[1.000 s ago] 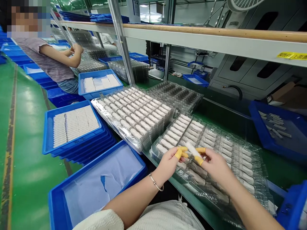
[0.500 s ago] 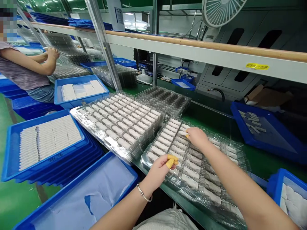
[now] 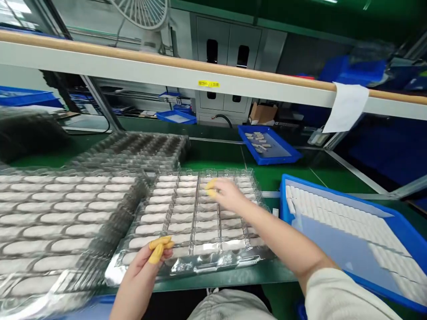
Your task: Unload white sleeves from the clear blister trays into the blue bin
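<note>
A clear blister tray (image 3: 213, 262) of white oblong parts lies on the green bench right in front of me. My left hand (image 3: 143, 266), with yellow finger cots on thumb and forefinger, pinches the tray's near edge. My right hand (image 3: 225, 194), also in yellow cots, reaches across to the tray's far middle cells. Its fingertips are close together and touch the parts there, but motion smears them, so I cannot see whether they hold one.
A stack of full trays (image 3: 50, 218) sits at the left and empty clear trays (image 3: 133, 149) behind. A blue bin of white parts (image 3: 350, 222) stands at the right, a smaller blue bin (image 3: 267, 146) farther back. A shelf rail (image 3: 167, 66) crosses overhead.
My view has swung right. The white part held between both hands a second ago is gone from them. The right hand went out over the tray's far cells; the left stays at the near edge.
</note>
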`<action>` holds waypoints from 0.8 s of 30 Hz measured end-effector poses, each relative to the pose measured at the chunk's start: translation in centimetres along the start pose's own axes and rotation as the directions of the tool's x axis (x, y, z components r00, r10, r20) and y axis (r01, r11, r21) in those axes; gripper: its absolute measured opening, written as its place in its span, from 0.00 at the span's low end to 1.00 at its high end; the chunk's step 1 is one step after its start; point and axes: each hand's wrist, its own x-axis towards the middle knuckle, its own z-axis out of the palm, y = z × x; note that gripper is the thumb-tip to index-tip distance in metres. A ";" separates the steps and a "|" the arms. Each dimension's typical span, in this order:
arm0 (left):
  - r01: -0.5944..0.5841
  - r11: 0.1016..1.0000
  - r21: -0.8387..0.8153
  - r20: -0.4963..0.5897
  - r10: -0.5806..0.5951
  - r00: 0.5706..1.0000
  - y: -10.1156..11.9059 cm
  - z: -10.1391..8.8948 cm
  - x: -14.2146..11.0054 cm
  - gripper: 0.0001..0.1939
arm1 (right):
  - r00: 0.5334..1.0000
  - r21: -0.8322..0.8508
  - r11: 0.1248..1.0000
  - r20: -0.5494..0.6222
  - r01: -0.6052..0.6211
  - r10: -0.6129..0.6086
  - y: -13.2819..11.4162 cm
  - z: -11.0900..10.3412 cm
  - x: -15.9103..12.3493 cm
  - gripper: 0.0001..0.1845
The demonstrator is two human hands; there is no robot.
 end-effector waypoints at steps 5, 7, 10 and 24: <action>0.025 0.999 -0.029 -0.027 -0.026 0.999 0.5 0.6 -0.2 0.30 | 0.900 0.017 0.922 -0.214 -0.386 0.380 12.9 -7.4 -6.5 0.20; 0.019 0.999 -0.027 -0.027 -0.020 0.999 0.5 0.5 -0.1 0.30 | 0.813 0.007 0.840 -0.249 -0.542 0.526 18.1 -9.5 -9.5 0.20; 0.034 0.999 -0.011 -0.016 -0.034 0.999 0.4 0.3 0.0 0.31 | 0.705 -0.039 0.713 -0.193 -0.700 0.682 23.7 -10.3 -13.9 0.14; 0.016 0.999 0.035 -0.073 -0.014 0.997 0.5 0.9 -0.2 0.31 | 0.613 -0.389 0.643 0.217 -0.660 0.760 29.3 -6.5 -15.6 0.16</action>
